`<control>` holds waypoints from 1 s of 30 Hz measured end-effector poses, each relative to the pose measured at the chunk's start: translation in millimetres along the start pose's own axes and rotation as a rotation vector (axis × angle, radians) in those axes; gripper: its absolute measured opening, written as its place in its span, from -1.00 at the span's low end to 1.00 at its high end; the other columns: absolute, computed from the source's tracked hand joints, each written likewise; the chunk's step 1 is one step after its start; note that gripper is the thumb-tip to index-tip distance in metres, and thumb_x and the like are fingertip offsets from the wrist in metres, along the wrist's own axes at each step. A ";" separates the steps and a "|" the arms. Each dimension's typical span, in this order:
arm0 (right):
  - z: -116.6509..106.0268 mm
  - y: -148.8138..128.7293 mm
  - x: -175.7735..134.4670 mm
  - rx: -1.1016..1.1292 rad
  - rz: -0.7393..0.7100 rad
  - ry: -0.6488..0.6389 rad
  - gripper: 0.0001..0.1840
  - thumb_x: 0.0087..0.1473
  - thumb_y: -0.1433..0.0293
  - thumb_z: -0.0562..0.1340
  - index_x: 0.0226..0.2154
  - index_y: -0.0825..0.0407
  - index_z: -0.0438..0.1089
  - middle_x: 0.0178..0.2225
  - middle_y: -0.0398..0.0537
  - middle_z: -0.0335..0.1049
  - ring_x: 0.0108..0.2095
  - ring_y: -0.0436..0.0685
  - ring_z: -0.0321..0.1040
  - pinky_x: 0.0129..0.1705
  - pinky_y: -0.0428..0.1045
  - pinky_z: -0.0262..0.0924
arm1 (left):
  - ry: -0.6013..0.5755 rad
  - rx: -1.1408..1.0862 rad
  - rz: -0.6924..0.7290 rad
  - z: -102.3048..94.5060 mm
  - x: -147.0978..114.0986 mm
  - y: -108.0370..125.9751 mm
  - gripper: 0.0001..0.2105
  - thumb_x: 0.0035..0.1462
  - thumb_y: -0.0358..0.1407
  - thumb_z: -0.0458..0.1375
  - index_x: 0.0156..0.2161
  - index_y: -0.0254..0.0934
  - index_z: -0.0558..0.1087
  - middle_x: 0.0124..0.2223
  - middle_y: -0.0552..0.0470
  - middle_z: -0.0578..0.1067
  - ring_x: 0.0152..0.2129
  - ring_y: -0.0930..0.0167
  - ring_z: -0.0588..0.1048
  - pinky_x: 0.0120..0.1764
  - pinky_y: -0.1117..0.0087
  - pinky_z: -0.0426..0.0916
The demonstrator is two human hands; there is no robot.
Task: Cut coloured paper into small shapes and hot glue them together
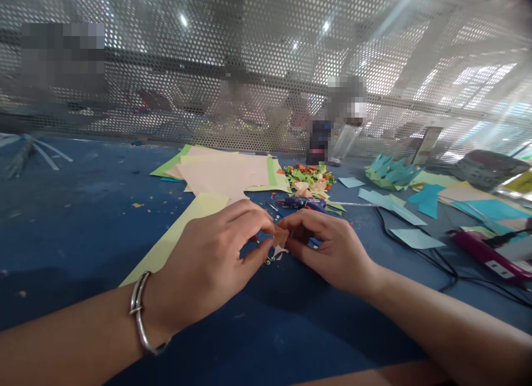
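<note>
Craft workshop; blue worktable (62, 225), coloured paper scraps (310, 178), perforated partition (266, 20)

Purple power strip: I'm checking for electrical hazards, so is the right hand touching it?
Apart. The head view shows a stretch of blue tabletop between the right hand and the purple power strip.

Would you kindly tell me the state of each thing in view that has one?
Left hand, pinching
Right hand, pinching
Peach paper piece, pinched between both hands
Silver bracelet, worn
Pink paper sheets, overlapping
Paper scraps, heaped
Blue spiky paper, points up
Magenta power strip, power unclear
</note>
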State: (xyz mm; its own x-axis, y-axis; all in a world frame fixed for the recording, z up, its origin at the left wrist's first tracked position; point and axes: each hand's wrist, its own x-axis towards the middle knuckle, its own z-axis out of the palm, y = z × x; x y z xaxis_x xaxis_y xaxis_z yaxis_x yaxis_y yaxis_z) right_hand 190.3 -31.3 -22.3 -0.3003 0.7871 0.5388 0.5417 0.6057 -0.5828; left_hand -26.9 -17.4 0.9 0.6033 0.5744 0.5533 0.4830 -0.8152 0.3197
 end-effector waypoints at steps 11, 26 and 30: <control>0.2 1.5 -0.1 0.015 0.011 -0.024 -0.82 0.12 0.52 0.28 -0.20 0.04 0.49 -0.37 -0.15 0.49 -0.45 -0.05 0.36 -0.38 -0.15 0.28 | 0.021 0.012 0.009 2.3 1.2 -1.6 -0.90 0.26 -0.40 0.15 -0.15 -0.20 0.46 -0.08 0.03 0.55 -0.12 0.37 0.54 -0.12 0.32 0.46; -0.7 -1.3 -0.4 -0.021 0.020 -0.012 -0.84 0.11 0.52 0.28 -0.22 0.03 0.50 -0.38 -0.14 0.51 -0.45 -0.04 0.37 -0.42 -0.15 0.24 | 0.023 0.032 0.007 0.6 -0.9 -0.9 -0.90 0.25 -0.39 0.16 -0.15 -0.22 0.49 -0.08 0.00 0.55 -0.12 0.34 0.55 -0.16 0.32 0.48; -1.1 -0.9 0.2 -0.030 0.001 0.006 -0.86 0.12 0.50 0.28 -0.22 0.06 0.50 -0.41 -0.15 0.49 -0.48 -0.06 0.34 -0.43 -0.15 0.22 | 0.017 0.015 -0.006 0.6 0.1 -0.2 -0.90 0.26 -0.38 0.15 -0.15 -0.25 0.49 -0.09 -0.01 0.55 -0.16 0.34 0.56 -0.18 0.33 0.49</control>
State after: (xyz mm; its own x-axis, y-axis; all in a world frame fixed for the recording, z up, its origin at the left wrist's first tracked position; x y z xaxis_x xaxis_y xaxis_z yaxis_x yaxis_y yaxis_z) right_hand 190.6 -31.8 -21.1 -0.2956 0.7869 0.5418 0.5656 0.6011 -0.5645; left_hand -26.6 -17.2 0.4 0.5900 0.5776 0.5642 0.4958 -0.8106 0.3115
